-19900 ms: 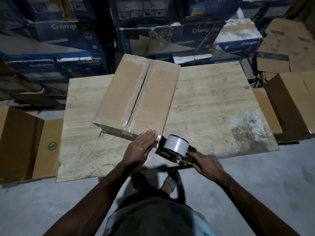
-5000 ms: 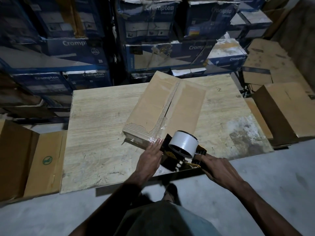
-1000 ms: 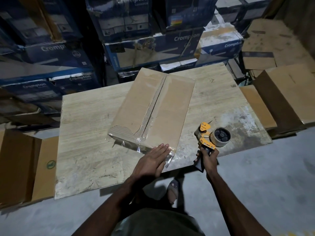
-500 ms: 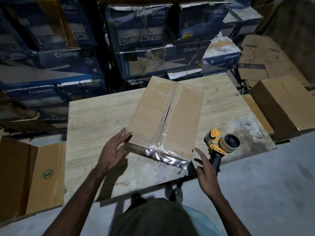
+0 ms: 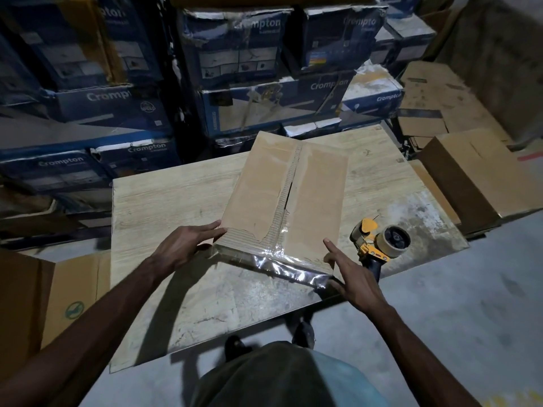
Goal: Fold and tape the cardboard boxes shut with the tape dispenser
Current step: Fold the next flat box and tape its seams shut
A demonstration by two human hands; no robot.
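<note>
Cardboard box (image 5: 317, 195) lies flat on the table (image 5: 176, 201) between both hands, flaps folded shut, with shiny tape (image 5: 282, 267) along its near edge. The left hand (image 5: 180, 246), fingers straight, touches the near-left corner. The right hand (image 5: 357, 282), fingers spread, rests at the near-right corner, gripping nothing. The tape dispenser (image 5: 382, 242) lies just right of the right hand.

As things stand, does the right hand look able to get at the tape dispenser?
Probably yes. The right hand holds nothing, fingers straight, at the near right corner of the cardboard box. The tape dispenser lies on the table just beyond it, handle toward the person, with nothing between.
</note>
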